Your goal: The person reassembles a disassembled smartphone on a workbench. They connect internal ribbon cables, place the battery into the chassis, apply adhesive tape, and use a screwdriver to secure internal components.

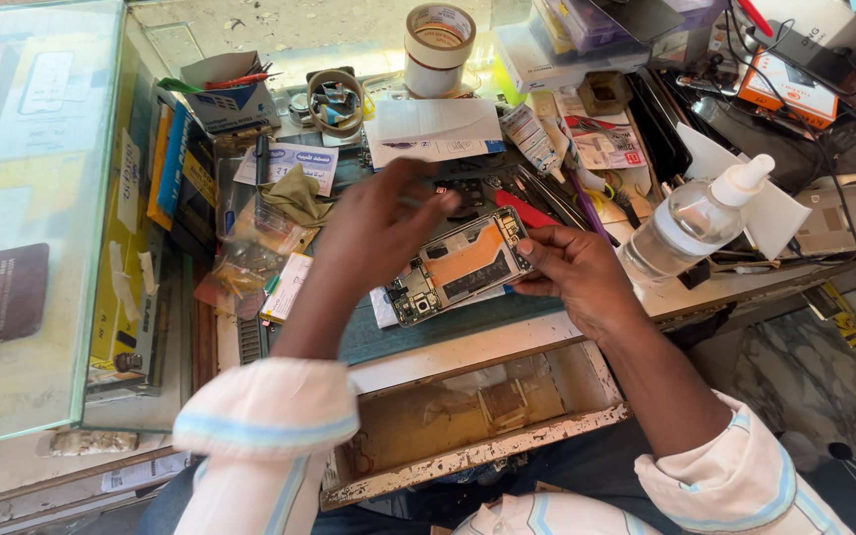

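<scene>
An opened smartphone (460, 266) with its back cover off lies tilted on the bench, showing an orange battery area and circuit boards. My right hand (575, 275) grips its right end between thumb and fingers. My left hand (376, 230) hovers over the phone's upper left part, fingers bent and reaching past it toward small dark parts (468, 191) on the bench; whether it holds anything is hidden. Red-handled tools (525, 209) and tweezers lie just behind the phone.
A clear squeeze bottle (695, 220) lies to the right. A tape roll (438, 48) stands at the back. A glass display case (32, 218) fills the left. An open wooden drawer (468, 426) sticks out below the bench. Boxes, papers and cables crowd the back.
</scene>
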